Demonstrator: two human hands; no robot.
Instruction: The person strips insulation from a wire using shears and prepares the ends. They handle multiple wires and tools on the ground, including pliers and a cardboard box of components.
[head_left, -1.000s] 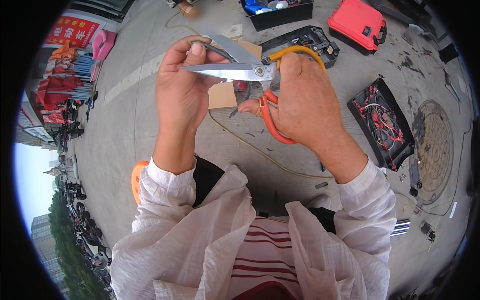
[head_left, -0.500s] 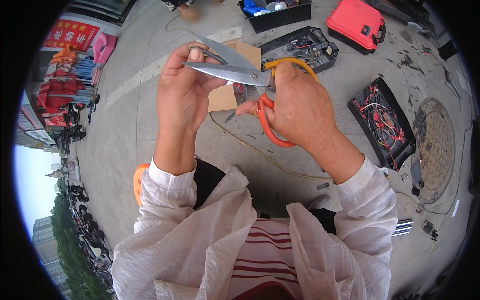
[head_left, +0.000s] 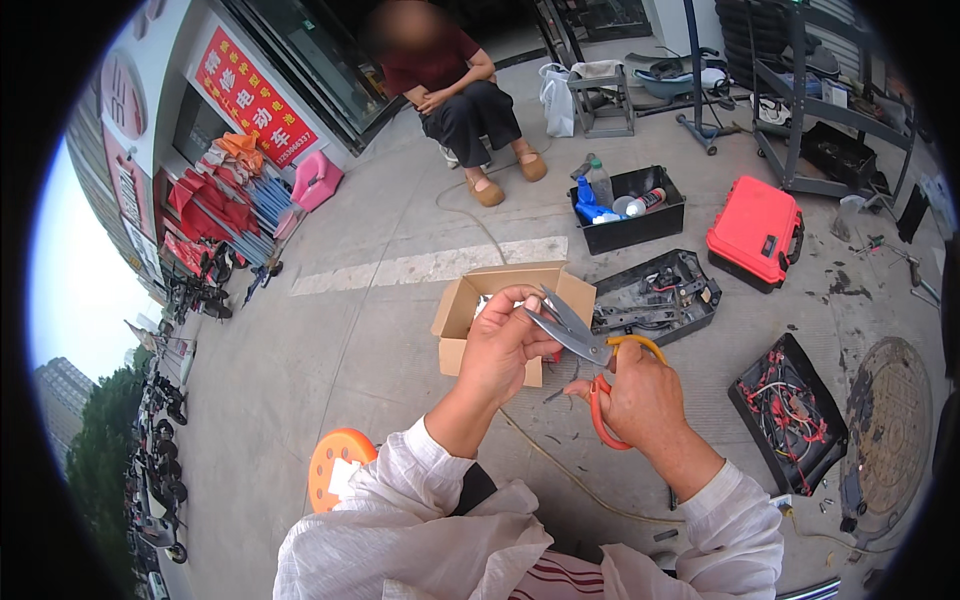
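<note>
Scissors (head_left: 578, 338) with wide metal blades and orange-yellow handles are in my right hand (head_left: 648, 402). Its fingers wrap the handles, and the thumb sticks out past the lower loop. The blades are parted and point toward my left hand (head_left: 502, 345). My left hand is closed in a pinch beside the blade tips, at a thin dark piece whose kind I cannot make out. Behind and below the left hand stands an open cardboard box (head_left: 462, 318); its contents are mostly hidden.
Right of the box lie a black tray of parts (head_left: 690, 312), a black bin with bottles (head_left: 630, 235), a red case (head_left: 752, 232) and a black casing full of wires (head_left: 790, 415). A seated person (head_left: 465, 100) is ahead. An orange stool (head_left: 335, 455) stands at left; a cable (head_left: 560, 470) crosses the pavement.
My view has tilted upward, bringing the seated person and shopfront into sight. Both hands and the scissors now appear lower and farther right. The scissors stay parted beside the left fingers.
</note>
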